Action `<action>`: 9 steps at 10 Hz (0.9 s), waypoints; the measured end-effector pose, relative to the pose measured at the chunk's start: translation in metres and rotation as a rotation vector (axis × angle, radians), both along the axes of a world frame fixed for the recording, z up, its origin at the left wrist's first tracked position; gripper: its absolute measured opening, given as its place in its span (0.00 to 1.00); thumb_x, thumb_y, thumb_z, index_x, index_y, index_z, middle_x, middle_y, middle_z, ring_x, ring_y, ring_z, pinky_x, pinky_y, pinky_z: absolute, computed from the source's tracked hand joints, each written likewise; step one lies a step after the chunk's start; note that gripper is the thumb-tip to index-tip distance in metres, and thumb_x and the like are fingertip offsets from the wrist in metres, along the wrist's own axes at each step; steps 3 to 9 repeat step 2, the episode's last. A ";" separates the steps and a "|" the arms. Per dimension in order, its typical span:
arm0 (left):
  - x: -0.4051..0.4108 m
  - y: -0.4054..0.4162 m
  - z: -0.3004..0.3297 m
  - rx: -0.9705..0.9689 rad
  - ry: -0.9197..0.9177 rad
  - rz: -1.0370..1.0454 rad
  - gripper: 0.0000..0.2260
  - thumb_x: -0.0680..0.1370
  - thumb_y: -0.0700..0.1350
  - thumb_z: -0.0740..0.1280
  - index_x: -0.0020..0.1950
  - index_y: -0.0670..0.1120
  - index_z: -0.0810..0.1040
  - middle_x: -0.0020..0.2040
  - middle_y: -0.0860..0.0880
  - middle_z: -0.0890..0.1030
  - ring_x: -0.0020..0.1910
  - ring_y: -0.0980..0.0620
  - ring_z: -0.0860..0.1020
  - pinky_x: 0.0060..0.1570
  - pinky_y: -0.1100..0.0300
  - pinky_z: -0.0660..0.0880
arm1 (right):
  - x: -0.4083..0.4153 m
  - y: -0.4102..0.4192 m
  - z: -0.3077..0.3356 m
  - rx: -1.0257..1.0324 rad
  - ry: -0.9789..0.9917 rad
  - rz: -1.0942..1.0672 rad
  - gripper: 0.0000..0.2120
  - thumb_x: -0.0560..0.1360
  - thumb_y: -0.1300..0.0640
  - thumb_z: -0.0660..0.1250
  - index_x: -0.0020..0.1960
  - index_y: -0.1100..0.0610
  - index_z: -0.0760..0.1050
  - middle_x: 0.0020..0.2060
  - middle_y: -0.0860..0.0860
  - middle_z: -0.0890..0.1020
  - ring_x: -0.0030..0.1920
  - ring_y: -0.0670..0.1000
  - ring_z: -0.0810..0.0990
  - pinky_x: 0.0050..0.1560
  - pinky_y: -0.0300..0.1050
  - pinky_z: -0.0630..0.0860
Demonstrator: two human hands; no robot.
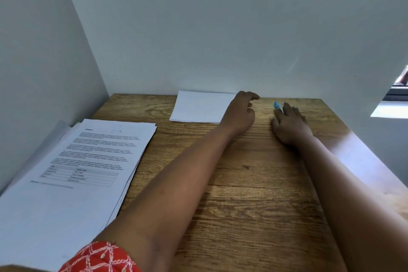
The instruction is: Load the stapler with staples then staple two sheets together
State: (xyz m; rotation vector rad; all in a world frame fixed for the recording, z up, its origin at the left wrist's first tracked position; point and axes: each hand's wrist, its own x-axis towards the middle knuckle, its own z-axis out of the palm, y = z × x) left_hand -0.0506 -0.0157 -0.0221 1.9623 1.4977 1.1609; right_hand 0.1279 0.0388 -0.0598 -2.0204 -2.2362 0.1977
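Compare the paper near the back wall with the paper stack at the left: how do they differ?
The blank sheets by the back wall are plain white; the printed stack carries text and a table. The blank sheets look like a thin, tidy layer; the printed stack is thicker and fanned at its edges. The left hand overlaps the blank sheets' right edge; nothing touches the printed stack. Both lie flat on the wooden table.

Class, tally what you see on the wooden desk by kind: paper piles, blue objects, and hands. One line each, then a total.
Paper piles: 2, printed stack and blank sheets
Blue objects: 1
Hands: 2, left hand and right hand
Total: 5
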 end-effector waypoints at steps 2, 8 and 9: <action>-0.029 0.000 0.012 0.290 0.209 0.168 0.19 0.79 0.37 0.63 0.70 0.41 0.72 0.71 0.42 0.71 0.71 0.43 0.67 0.69 0.49 0.68 | -0.001 -0.007 0.006 0.144 -0.006 0.001 0.34 0.81 0.37 0.47 0.80 0.49 0.41 0.79 0.52 0.36 0.78 0.55 0.34 0.76 0.58 0.37; -0.029 0.000 0.012 0.290 0.209 0.168 0.19 0.79 0.37 0.63 0.70 0.41 0.72 0.71 0.42 0.71 0.71 0.43 0.67 0.69 0.49 0.68 | -0.001 -0.007 0.006 0.144 -0.006 0.001 0.34 0.81 0.37 0.47 0.80 0.49 0.41 0.79 0.52 0.36 0.78 0.55 0.34 0.76 0.58 0.37; -0.029 0.000 0.012 0.290 0.209 0.168 0.19 0.79 0.37 0.63 0.70 0.41 0.72 0.71 0.42 0.71 0.71 0.43 0.67 0.69 0.49 0.68 | -0.001 -0.007 0.006 0.144 -0.006 0.001 0.34 0.81 0.37 0.47 0.80 0.49 0.41 0.79 0.52 0.36 0.78 0.55 0.34 0.76 0.58 0.37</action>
